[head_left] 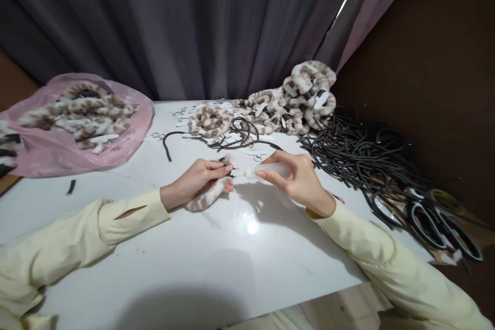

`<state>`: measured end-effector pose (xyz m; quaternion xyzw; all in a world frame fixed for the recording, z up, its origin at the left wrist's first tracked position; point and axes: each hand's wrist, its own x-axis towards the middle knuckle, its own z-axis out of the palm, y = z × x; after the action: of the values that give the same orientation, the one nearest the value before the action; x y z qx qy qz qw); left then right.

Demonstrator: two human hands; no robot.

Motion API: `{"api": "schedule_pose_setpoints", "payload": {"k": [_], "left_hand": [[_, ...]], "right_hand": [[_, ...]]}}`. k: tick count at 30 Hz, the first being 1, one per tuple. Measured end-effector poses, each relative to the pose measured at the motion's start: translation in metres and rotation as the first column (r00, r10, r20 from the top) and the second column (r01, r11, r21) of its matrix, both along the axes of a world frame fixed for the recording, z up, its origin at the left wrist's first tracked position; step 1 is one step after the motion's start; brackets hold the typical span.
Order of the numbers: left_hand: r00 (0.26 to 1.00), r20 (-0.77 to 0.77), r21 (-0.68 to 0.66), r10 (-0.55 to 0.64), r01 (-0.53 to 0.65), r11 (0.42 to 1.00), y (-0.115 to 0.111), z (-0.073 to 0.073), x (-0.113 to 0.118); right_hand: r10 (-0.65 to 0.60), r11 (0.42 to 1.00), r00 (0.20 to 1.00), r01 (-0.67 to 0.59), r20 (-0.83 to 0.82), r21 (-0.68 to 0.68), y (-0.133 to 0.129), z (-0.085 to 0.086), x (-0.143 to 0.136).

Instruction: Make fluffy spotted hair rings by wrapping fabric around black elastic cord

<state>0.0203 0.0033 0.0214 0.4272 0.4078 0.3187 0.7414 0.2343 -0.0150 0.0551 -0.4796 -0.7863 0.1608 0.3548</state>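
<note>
Near the middle of the table, my left hand (201, 179) is closed on a brown-and-white furry piece (209, 196), pinching its dark end between thumb and fingers. My right hand (296, 178) is wrapped round a translucent white bottle (276, 168), held on its side. The bottle's narrow nozzle points left and lies close to the furry piece's end; whether they touch cannot be made out.
A pink plastic bag (145, 124) of furry pieces lies at the left. Furry rings (211, 119) and dark cords (245, 131) lie at the back. More black cords (348, 149) and scissors (427, 224) are at the right. A short dark strip (71, 187) is left of my hands.
</note>
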Motion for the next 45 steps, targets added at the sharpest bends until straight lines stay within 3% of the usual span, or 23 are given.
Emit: {"api": "schedule_pose_setpoints", "payload": {"k": [8,22,45], "left_hand": [[1.0,-0.006,-0.004,0.01,-0.01,1.0,0.0002,-0.0002,-0.0001],[1.0,0.023,-0.004,0.014,-0.014,1.0,0.0008,-0.0024,-0.001],[0.999,0.033,0.004,0.002,-0.002,1.0,0.0016,-0.0039,-0.0011]], "right_hand": [[-0.005,0.999,1.0,0.005,-0.013,-0.04,-0.0001,-0.0006,-0.0015],[-0.014,1.0,1.0,0.015,-0.02,0.023,-0.0003,0.0017,0.0021],[-0.012,1.0,1.0,0.012,-0.022,0.015,0.0002,0.0,0.0011]]}}
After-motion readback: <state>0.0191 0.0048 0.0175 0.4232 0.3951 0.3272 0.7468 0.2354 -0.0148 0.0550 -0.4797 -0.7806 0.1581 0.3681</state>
